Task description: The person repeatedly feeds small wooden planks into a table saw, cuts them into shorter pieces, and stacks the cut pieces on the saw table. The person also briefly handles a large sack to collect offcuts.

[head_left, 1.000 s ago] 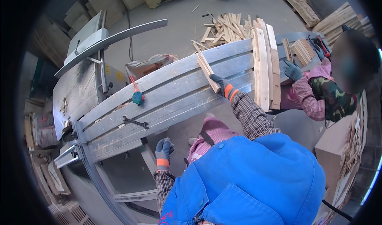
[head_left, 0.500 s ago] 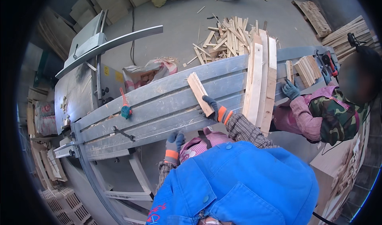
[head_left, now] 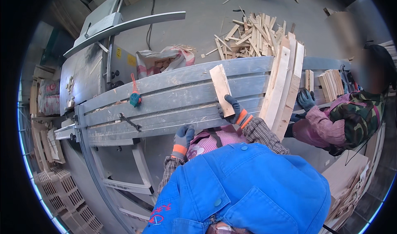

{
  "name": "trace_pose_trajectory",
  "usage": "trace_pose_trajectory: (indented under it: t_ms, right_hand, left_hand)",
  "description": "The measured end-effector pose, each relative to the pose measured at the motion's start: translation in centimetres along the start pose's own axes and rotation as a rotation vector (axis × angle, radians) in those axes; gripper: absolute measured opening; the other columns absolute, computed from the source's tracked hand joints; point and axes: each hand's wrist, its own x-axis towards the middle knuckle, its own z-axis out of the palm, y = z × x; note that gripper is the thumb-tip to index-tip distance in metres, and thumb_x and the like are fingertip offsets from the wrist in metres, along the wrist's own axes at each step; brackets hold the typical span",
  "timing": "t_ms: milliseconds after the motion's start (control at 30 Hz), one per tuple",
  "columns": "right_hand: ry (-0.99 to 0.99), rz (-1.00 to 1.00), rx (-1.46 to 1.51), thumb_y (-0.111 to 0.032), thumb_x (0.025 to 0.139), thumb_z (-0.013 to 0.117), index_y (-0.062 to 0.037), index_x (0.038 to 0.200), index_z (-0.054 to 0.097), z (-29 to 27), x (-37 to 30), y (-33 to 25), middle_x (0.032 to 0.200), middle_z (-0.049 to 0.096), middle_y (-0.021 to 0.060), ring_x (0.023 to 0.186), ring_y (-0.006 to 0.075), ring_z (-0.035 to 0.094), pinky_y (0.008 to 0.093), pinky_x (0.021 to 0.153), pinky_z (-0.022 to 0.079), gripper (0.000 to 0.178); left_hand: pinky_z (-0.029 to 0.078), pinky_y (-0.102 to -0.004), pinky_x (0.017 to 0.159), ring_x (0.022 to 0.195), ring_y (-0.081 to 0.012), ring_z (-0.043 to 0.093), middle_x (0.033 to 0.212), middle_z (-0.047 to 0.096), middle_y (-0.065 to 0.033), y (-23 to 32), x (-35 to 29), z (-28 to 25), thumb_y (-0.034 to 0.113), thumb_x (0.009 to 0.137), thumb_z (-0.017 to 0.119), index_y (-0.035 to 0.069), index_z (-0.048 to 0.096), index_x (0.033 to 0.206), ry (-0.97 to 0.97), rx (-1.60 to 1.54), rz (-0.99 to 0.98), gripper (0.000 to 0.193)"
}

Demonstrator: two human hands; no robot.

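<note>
My right hand [head_left: 232, 111], in a dark glove with an orange cuff, grips the near end of a short wooden board [head_left: 221, 85]. The board stands tilted above the grey slatted metal table [head_left: 182, 94], its wide pale face showing. My left hand [head_left: 183, 136], gloved the same way, hangs at the table's front edge with its fingers curled and nothing visible in them. A dark open-end wrench [head_left: 130, 122] and a teal tape measure [head_left: 135, 99] with an orange strap lie on the table to the left of my hands.
Long wooden planks [head_left: 281, 83] lie across the table on my right. Beyond them, a gloved co-worker [head_left: 331, 124] handles short wood pieces [head_left: 331, 85]. A scrap-wood pile [head_left: 258, 35], an open sack [head_left: 165, 60] and a machine with a long fence [head_left: 124, 33] stand beyond the table.
My right hand has turned the board, so that its wide face now shows, and its far end has risen. My left hand stays by the table edge. The whole view has shifted slightly.
</note>
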Motion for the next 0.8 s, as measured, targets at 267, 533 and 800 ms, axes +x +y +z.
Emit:
trace_pose_trajectory:
  t_ms: [267, 533, 800]
  right_hand:
    - [0.64, -0.606, -1.603, -0.046, 0.068, 0.081, 0.0013, 0.131, 0.049, 0.5, 1.9, -1.1, 0.113, 0.061, 0.0216, 0.107, 0.041, 0.058, 0.0437, 0.095, 0.046, 0.084]
    - [0.792, -0.998, -1.475, -0.033, 0.075, 0.08, -0.0035, 0.122, 0.059, -1.3, -5.3, -3.0, 0.12, 0.059, 0.0173, 0.11, 0.034, 0.056, 0.0396, 0.095, 0.046, 0.06]
    - [1.375, -0.893, -0.935, -0.029, 0.078, 0.081, -0.0003, 0.105, 0.064, -26.8, -21.6, -10.5, 0.096, 0.068, 0.0118, 0.087, 0.0257, 0.066, 0.0364, 0.078, 0.053, 0.043]
  left_hand:
    - [0.053, -0.0307, 0.077, 0.083, -0.0178, 0.064, 0.096, 0.067, -0.0128, 1.3, -1.5, -1.2, 0.034, 0.092, 0.062, 0.0, 0.064, 0.11, 0.07, 0.025, -0.061, 0.038]
    - [0.052, -0.0291, 0.075, 0.083, -0.0151, 0.062, 0.097, 0.068, -0.0092, -0.8, 0.7, 1.5, 0.026, 0.09, 0.067, -0.002, 0.064, 0.116, -0.147, 0.149, 0.137, 0.038]
    - [0.049, -0.0287, 0.071, 0.082, -0.0128, 0.058, 0.093, 0.062, -0.0048, 2.1, 4.4, 17.1, 0.031, 0.086, 0.07, 0.004, 0.06, 0.113, -0.801, 0.316, -0.087, 0.04]
